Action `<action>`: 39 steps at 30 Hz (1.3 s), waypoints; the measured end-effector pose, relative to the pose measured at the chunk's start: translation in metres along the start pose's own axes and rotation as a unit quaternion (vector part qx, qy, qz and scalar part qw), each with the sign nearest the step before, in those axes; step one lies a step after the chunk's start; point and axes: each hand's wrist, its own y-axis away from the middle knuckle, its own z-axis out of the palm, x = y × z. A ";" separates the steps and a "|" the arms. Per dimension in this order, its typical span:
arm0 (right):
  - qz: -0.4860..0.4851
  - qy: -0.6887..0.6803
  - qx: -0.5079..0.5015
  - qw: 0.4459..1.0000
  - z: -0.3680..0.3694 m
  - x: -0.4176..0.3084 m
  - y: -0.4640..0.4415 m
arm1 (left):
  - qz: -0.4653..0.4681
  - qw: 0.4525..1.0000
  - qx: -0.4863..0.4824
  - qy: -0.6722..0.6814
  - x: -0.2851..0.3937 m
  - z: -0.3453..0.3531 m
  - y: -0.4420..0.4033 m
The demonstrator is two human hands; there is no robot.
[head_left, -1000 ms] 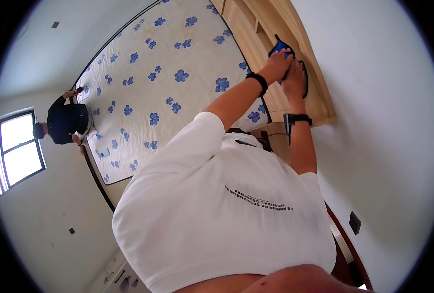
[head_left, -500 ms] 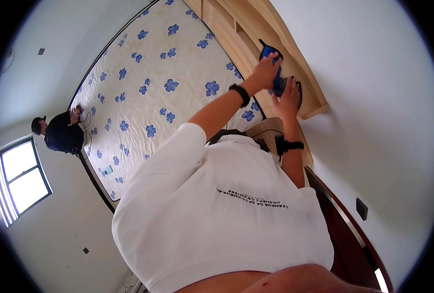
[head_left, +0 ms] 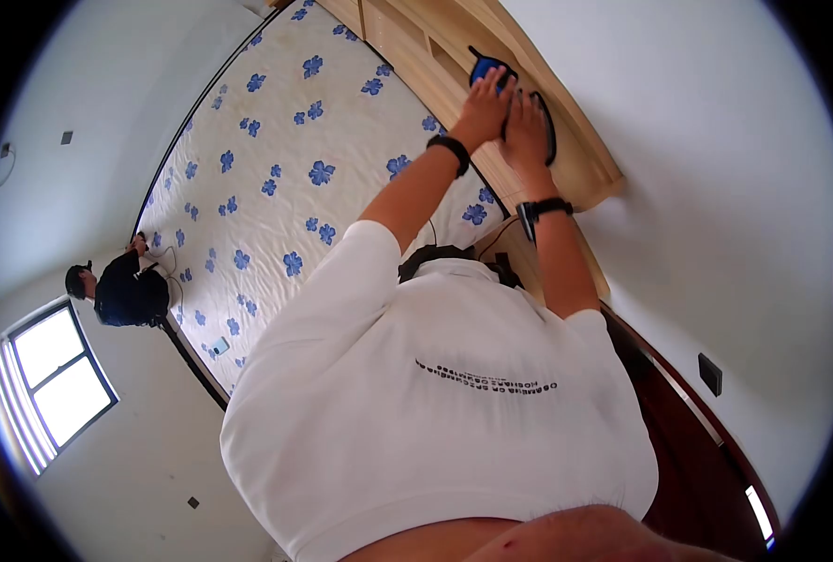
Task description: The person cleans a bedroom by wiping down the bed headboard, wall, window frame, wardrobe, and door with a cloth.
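A blue item with black edging and a pointed black tab (head_left: 481,68) sits over the pale wooden headboard shelf. Its exact kind cannot be made out, as my hands cover much of it. My left hand (head_left: 485,110) grips its blue part, with the fingers bent over the top. My right hand (head_left: 526,131) is close beside it. Its fingers lie long and together over the dark-rimmed right part (head_left: 549,126), and its thumb is hidden. Both wrists wear black bands.
A mattress (head_left: 276,140) with blue flowers borders the wooden headboard (head_left: 580,155). White wall (head_left: 697,169) rises on the right. At the far left, a person in dark clothes (head_left: 131,290) leans over the mattress edge near a cable. A light-blue phone-like object (head_left: 220,346) lies there.
Both hands have moved up and left in view, along the shelf, with the blue item. My right hand has come closer to my left. The other person's arms have shifted slightly.
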 end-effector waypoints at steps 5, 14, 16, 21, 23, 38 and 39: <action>0.005 -0.072 -0.009 0.997 -0.003 -0.005 -0.013 | -0.029 0.996 -0.076 -0.030 -0.016 -0.007 -0.014; 0.092 0.011 -0.010 0.996 -0.034 0.010 0.073 | 0.076 0.964 -0.072 0.244 0.057 -0.027 0.037; 0.097 0.033 0.004 0.995 -0.026 0.009 0.071 | 0.048 0.979 -0.025 0.197 0.073 -0.020 0.037; 0.089 0.030 0.014 0.995 -0.026 0.012 0.049 | 0.062 0.991 -0.011 0.116 0.060 0.000 0.014; 0.009 0.031 0.000 0.999 -0.023 0.022 0.037 | 0.074 0.988 -0.037 0.131 0.051 -0.014 0.006; 0.018 0.046 -0.071 0.996 -0.101 0.002 0.112 | 0.050 0.935 -0.269 0.225 0.086 -0.030 0.010; 0.025 0.050 -0.067 0.996 -0.106 0.003 0.124 | 0.059 0.934 -0.270 0.225 0.100 -0.029 0.017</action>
